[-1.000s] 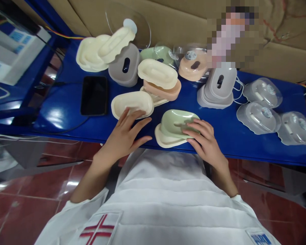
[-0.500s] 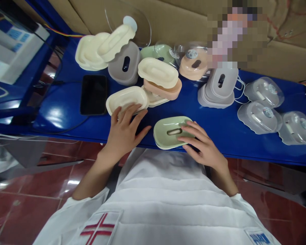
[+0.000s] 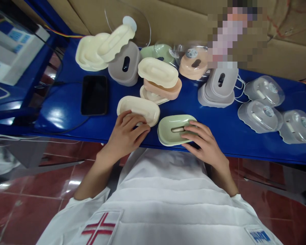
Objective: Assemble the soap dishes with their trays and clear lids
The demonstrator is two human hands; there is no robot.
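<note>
My left hand (image 3: 127, 132) has its fingers bent over the near rim of a shallow cream oval dish (image 3: 149, 110), fingertips inside it and thumb at its near edge. The fingers hide part of this dish. To its right lies a pale green oval dish (image 3: 168, 127) with a slot through its middle, where a light-coloured piece shows. My right hand (image 3: 202, 141) grips the right end of the green dish, fingers over the rim and thumb at the near side. A narrow gap separates the two dishes.
Stacked cream and peach dishes (image 3: 163, 90) lie behind. Grey slotted boxes (image 3: 126, 73) stand further back, along with more grey boxes (image 3: 216, 97). Several clear-covered pieces (image 3: 260, 115) sit at right, and a black flat device (image 3: 94, 95) at left. The blue table (image 3: 226, 136) ends near my apron.
The cream dish has slid right and toward me and turned, with my left fingers closing on its rim. The green dish and my right hand have shifted slightly right.
</note>
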